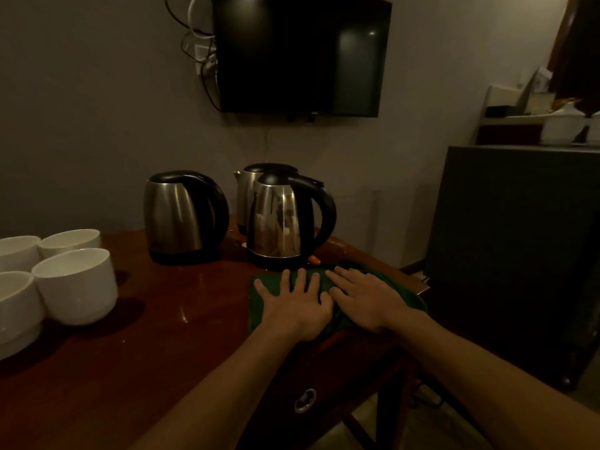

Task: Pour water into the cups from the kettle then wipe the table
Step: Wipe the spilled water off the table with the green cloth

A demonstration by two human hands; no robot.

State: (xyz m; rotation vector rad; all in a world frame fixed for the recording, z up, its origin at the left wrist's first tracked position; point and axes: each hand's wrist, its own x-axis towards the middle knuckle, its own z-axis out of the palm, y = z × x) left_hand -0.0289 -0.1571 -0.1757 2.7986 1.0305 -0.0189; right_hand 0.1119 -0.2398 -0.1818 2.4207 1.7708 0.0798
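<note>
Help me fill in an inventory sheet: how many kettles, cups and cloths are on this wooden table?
Stainless steel electric kettles with black handles: 3
White ceramic cups, as far as the frame shows: 4
Green cloth: 1
Total: 8

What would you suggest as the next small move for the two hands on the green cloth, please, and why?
Probably slide the green cloth leftward, left hand and right hand pressing flat. It lies at the right end of the table, before the nearest kettle, and glossy wood stretches on toward the white cups.
</note>
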